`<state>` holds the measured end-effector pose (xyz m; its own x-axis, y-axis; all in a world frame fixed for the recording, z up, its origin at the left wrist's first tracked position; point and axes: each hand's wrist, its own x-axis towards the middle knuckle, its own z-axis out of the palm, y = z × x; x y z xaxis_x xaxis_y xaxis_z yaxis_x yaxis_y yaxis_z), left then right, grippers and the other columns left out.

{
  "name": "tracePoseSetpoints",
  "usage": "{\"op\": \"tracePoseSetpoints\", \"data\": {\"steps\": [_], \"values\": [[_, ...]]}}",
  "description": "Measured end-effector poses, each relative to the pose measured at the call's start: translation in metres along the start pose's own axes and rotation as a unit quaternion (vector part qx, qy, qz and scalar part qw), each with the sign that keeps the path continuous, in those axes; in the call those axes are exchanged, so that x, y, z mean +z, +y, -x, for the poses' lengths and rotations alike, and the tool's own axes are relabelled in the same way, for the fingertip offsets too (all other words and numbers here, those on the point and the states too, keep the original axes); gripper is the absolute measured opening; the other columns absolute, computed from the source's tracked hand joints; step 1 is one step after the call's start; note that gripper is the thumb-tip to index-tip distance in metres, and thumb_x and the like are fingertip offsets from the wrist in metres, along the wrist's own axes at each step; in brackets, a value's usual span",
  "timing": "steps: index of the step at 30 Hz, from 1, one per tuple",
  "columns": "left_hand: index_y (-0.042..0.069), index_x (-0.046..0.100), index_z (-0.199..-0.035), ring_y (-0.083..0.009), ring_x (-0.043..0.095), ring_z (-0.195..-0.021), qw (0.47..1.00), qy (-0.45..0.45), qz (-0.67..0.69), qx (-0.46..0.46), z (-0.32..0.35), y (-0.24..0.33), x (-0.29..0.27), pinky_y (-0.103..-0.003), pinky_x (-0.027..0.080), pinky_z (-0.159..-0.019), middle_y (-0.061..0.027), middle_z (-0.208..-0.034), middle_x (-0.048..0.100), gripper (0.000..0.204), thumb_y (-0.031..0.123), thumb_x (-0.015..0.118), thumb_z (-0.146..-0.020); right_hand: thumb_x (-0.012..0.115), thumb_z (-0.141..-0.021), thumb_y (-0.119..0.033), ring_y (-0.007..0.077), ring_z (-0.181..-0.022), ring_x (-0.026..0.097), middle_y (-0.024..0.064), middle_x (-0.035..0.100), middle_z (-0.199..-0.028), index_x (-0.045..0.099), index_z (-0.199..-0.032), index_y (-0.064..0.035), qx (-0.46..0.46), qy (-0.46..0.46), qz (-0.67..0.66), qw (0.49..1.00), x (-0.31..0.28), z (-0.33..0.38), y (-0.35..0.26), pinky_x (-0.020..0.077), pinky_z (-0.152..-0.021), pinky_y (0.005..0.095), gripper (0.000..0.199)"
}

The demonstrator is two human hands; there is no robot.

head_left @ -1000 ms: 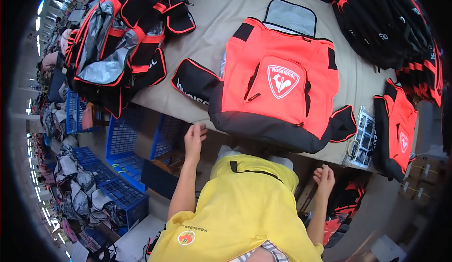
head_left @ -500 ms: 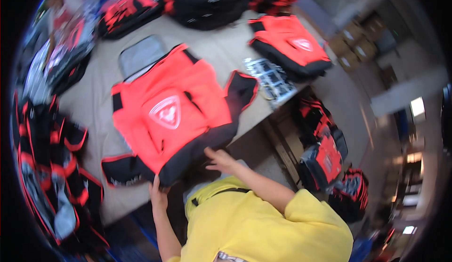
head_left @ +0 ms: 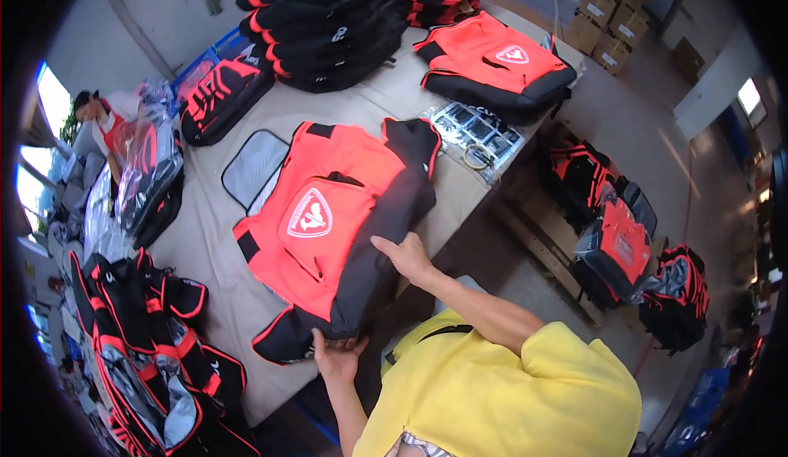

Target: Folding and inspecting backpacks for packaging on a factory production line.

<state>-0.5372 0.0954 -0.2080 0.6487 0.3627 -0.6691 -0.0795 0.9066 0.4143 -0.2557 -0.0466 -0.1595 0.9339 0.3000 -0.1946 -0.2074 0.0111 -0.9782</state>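
A red and black backpack [head_left: 328,219] lies on the cloth-covered table [head_left: 222,309] in front of me, a white shield emblem on its face. Its black bottom is turned toward me, and a grey panel [head_left: 250,169] spreads flat beyond its far side. My right hand [head_left: 409,260] grips the near edge of the black bottom, thumb on top and the other fingers partly hidden. At the bag's near left corner, my left hand [head_left: 336,360] is palm up with thumb and fingers apart, close against the black fabric.
Black and red bags form a tall stack [head_left: 328,38] at the back. Another red backpack [head_left: 501,59] lies far right beside a plastic-wrapped pack [head_left: 480,137]. Unfinished bags [head_left: 156,350] heap at left. Bags sit on a low pallet [head_left: 546,260]; a co-worker [head_left: 107,120] stands far left.
My view has shifted, so the table's contents appear elsewhere in the picture. My right hand, previously spread beside the bag, now takes its bottom edge. The left hand has loosened at the corner.
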Motion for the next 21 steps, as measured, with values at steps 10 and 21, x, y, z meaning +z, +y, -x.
{"op": "tracePoseSetpoints", "data": {"steps": [10, 21], "values": [[0.018, 0.052, -0.158, -0.0407, 0.045, -0.151, 0.969, -0.175, 0.174, 0.027, -0.030, -0.016, 0.214, -0.075, 0.034, -0.118, -0.0116, -0.164, 0.051, 0.068, 0.058, 0.046, -0.103, 0.077, -0.098, -0.030, 0.0308, -0.097, 0.074, 0.0195, 0.076, -0.109, 0.071, -0.119, 0.0038, -0.306, -0.190, 0.100, 0.928, -0.093, -0.058, -0.256, 0.0566, -0.090, 0.0390, 0.040], [0.011, 0.047, -0.160, -0.0364, 0.048, -0.149, 0.872, -0.479, -0.048, 0.091, -0.103, -0.076, 0.649, -0.059, 0.035, -0.125, -0.0116, -0.163, 0.052, 0.080, 0.068, 0.051, -0.104, 0.072, -0.103, -0.024, 0.0083, -0.083, 0.066, -0.0021, 0.074, -0.093, 0.076, -0.101, -0.0015, -0.458, 0.012, -0.017, 0.889, -0.375, -0.200, -0.499, 0.0537, -0.078, 0.0291, 0.023]]}}
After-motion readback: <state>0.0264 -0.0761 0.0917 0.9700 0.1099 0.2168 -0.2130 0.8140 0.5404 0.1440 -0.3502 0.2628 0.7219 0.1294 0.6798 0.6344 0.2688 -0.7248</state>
